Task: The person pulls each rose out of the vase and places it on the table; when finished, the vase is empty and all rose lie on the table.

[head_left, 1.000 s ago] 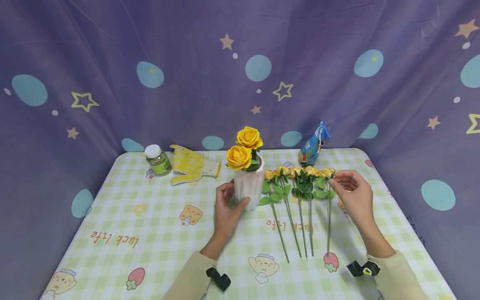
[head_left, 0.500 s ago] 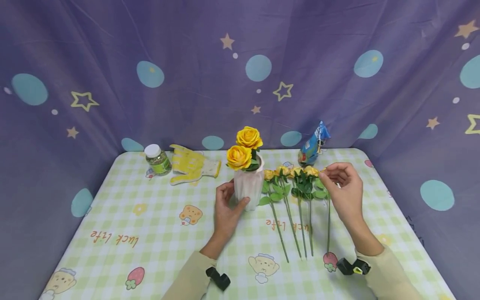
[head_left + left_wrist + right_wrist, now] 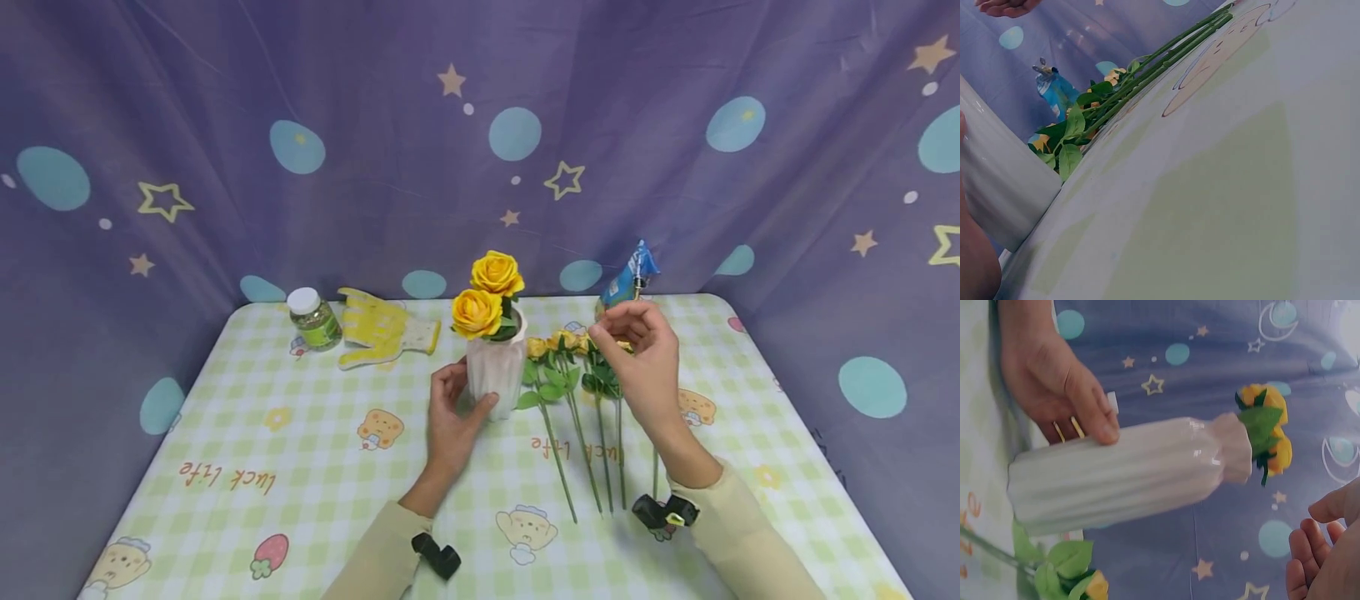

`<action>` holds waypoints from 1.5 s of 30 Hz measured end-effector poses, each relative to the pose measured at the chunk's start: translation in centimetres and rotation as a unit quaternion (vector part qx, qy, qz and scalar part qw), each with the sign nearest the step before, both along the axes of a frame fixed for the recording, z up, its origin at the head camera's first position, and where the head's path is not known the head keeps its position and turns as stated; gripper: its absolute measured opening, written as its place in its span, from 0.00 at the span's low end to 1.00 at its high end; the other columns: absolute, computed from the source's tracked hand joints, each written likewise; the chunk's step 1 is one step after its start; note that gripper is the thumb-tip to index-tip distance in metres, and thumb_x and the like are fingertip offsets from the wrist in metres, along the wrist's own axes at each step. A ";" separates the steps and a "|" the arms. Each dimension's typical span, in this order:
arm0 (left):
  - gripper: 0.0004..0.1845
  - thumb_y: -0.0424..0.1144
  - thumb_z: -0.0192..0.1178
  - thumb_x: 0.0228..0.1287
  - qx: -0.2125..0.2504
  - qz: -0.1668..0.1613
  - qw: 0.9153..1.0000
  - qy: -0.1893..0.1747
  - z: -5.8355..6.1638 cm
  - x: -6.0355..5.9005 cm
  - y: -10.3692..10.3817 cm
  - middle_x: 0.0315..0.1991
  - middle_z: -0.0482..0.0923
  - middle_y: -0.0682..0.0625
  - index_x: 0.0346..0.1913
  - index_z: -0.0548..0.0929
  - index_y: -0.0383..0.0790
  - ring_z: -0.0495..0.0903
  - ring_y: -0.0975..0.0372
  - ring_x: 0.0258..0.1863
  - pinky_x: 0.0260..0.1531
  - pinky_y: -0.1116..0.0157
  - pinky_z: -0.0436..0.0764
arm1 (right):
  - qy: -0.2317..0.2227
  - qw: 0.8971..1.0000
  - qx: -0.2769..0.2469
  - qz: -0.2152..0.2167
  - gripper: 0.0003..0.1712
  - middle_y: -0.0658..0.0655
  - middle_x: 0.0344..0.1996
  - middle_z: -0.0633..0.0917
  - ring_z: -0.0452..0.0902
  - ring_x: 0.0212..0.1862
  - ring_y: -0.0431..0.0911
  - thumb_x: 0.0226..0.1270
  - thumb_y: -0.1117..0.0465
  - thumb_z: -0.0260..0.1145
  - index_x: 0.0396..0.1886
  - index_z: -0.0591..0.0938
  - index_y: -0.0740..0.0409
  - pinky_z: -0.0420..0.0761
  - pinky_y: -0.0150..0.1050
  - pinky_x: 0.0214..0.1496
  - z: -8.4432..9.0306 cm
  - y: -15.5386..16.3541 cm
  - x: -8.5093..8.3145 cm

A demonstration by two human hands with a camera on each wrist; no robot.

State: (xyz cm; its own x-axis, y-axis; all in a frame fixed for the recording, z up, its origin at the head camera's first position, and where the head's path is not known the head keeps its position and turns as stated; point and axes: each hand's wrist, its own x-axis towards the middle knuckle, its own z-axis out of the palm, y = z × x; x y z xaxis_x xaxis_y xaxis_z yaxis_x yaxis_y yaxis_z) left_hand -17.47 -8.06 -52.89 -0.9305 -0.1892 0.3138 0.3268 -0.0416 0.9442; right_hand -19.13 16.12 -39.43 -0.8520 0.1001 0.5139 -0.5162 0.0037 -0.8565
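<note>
A white ribbed vase (image 3: 497, 379) stands on the table with two yellow roses (image 3: 487, 292) in its mouth. My left hand (image 3: 453, 425) holds the vase from its left side, thumb in front; the right wrist view shows that hand (image 3: 1054, 387) against the vase wall (image 3: 1129, 475). To the right of the vase, several loose yellow roses (image 3: 553, 383) lie side by side, stems toward me. My right hand (image 3: 648, 367) hovers over their right end, fingers loosely bent, hiding some blooms. Nothing shows between those fingers (image 3: 1310, 547) in the right wrist view.
At the back left are a lidded jar (image 3: 315, 321) and a yellow-and-white work glove (image 3: 386, 329). A blue bag (image 3: 628, 279), partly hidden by my right hand, stands at the back right. A purple curtain (image 3: 360, 208) hangs behind the checked tablecloth (image 3: 322, 483).
My right hand has moved left from the rightmost loose rose, across the row toward the vase. My left hand keeps its hold on the vase.
</note>
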 end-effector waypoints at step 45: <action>0.31 0.27 0.72 0.60 -0.005 -0.004 1.000 0.015 1.5 0.7 -0.1 0.67 0.74 0.44 0.63 0.67 0.30 0.72 0.51 0.69 0.72 0.47 0.63 | -0.060 0.986 -0.040 0.149 0.12 0.47 0.43 0.88 0.82 0.46 0.49 0.71 0.73 0.64 0.43 0.71 0.56 0.83 0.37 0.47 -0.2 -6.9 -5.5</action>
